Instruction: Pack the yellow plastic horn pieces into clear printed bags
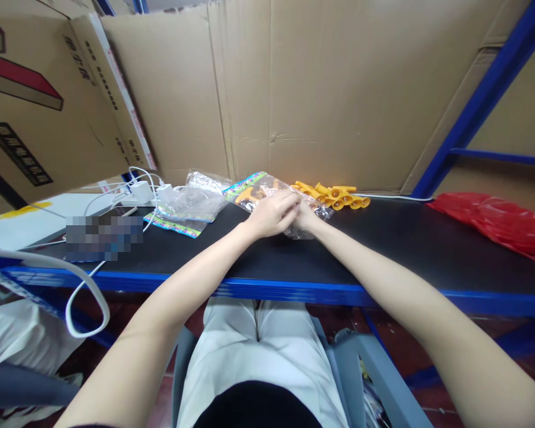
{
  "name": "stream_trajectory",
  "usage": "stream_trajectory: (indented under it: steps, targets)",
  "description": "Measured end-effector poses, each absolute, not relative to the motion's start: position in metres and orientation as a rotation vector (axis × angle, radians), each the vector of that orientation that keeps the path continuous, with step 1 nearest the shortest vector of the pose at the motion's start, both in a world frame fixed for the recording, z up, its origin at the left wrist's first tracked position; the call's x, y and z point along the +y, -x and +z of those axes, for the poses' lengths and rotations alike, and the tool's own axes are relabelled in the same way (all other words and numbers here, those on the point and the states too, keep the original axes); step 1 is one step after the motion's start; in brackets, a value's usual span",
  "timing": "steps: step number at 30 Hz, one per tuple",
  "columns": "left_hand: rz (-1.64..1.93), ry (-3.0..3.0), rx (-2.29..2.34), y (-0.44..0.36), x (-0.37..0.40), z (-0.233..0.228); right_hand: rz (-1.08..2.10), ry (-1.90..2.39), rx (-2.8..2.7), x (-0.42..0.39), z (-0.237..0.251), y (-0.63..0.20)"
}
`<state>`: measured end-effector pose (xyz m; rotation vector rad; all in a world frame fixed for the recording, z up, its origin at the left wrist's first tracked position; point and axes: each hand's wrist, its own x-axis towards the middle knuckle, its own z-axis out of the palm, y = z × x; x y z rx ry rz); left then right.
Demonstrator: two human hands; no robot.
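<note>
My left hand (271, 214) and my right hand (307, 217) meet at the middle of the black shelf top (396, 238). Both grip a clear plastic bag (267, 191) with a colourful printed header; an orange toy piece shows inside it. The fingers overlap, so the exact grip is partly hidden. Just beyond my right hand lies a small pile of yellow-orange plastic toy pieces (339, 196). Left of my hands lie more clear bags (191, 205) with a colourful header card.
A red plastic bag (499, 223) lies at the right end of the shelf. White chargers and cables (142, 191) sit at the left, near a blurred flat object (103, 236). Cardboard sheets (321, 89) wall the back. A blue rack upright (481, 101) slants at right.
</note>
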<state>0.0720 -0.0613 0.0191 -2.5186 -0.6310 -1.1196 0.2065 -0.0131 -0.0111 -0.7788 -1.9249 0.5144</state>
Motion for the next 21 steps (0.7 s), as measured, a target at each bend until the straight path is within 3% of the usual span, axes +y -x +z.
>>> stream_trajectory:
  steps: [8,13,21]
  targets:
    - [-1.777,1.912,-1.539,-0.011,-0.015,0.033,0.432,0.933,-1.857,-0.027,0.0,-0.213]
    - [-2.13,2.153,-1.974,0.009,0.006,0.028,0.36,0.828,-1.988,-0.021,-0.002,-0.217]
    - [-2.426,2.31,-2.044,0.001,-0.003,0.031,0.26,0.945,-1.994,-0.029,0.0,-0.218]
